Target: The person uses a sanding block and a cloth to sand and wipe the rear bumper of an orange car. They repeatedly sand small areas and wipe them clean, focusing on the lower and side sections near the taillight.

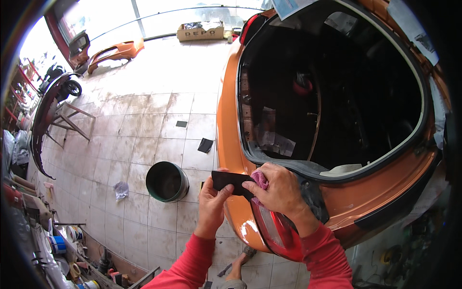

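Observation:
Between my two hands is a dark strip of sandpaper (224,181), held just above the orange car's rear corner. My left hand (211,207) pinches its left part, thumb on the near face. My right hand (281,190) grips the other end with the thumb and also has a bunched pink cloth (260,179) tucked in its fingers. Below them are the orange rear panel (239,212) and a red tail light (284,236). The large rear opening of the car (332,96) lies beyond my right hand, its inside dark.
A dark bucket (184,185) stands on the tiled floor to the left. Two dark sheets (205,145) and a crumpled plastic bag (121,190) lie nearby. At the far left a dark bumper (43,120) rests by a stand (72,123). Cluttered shelving (57,244) lines the lower left.

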Demonstrator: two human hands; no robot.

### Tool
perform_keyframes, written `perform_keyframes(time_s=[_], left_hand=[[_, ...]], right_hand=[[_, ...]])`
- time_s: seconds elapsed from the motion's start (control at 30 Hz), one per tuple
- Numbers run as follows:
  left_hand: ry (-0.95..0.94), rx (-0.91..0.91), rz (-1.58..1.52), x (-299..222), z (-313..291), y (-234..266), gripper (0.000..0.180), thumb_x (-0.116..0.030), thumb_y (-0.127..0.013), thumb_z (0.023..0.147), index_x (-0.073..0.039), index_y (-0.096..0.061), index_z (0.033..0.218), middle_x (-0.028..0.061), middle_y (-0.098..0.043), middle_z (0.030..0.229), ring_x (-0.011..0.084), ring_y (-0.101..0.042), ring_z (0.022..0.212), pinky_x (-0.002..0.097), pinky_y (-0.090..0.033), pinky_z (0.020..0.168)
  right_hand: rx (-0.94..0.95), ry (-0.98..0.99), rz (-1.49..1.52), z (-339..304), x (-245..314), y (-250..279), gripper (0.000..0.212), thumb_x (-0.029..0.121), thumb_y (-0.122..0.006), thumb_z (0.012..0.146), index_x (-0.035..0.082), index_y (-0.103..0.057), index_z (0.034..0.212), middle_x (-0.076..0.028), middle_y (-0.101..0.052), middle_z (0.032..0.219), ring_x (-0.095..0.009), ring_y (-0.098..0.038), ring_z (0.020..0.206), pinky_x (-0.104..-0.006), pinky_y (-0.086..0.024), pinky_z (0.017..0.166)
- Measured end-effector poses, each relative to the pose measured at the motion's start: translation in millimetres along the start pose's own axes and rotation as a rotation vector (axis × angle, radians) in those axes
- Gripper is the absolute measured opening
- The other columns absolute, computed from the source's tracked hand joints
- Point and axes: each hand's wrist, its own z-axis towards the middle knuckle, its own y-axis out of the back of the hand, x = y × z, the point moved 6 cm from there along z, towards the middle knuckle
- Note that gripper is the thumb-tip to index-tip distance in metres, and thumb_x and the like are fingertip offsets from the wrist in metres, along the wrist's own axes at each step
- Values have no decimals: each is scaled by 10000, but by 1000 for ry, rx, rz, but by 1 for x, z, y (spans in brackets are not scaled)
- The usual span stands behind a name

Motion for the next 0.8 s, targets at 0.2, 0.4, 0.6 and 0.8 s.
perform_keyframes(time_s=[0.2,0.4,0.6,0.8], left_hand=[[250,22,-557,28,-19,23,238,-185,-673,1114,-122,-691,1343,75,-756,1325,216,-744,1149,352,-639,725],[147,-20,-523,5,-9,0,248,-211,-588,1151,-79,-656,1350,220,-585,1560,381,-626,1403,534,-716,913],[-61,61,-386,-25,-6,7,231,-253,-534,1176,-71,-650,1260,285,-577,1567,469,-554,1474,602,-682,970],[-179,-120,615,35,55,65,257,-135,-620,1142,21,-739,1308,164,-816,1218,267,-800,1138,343,-645,968]], right_hand=[[90,72,-176,-2,2,-12,374,443,-868,900,82,-797,962,-97,-693,929,-333,-704,942,-468,-560,863],[145,53,-267,-6,-4,-15,394,455,-859,909,80,-819,1026,-108,-721,967,-337,-718,952,-467,-576,878],[179,-2,-342,-4,-4,-16,407,446,-872,889,70,-818,1034,-127,-735,992,-339,-735,975,-471,-585,884],[219,-164,-346,-4,-16,-8,524,483,-929,797,33,-798,1034,-148,-728,979,-361,-739,995,-483,-574,875]])
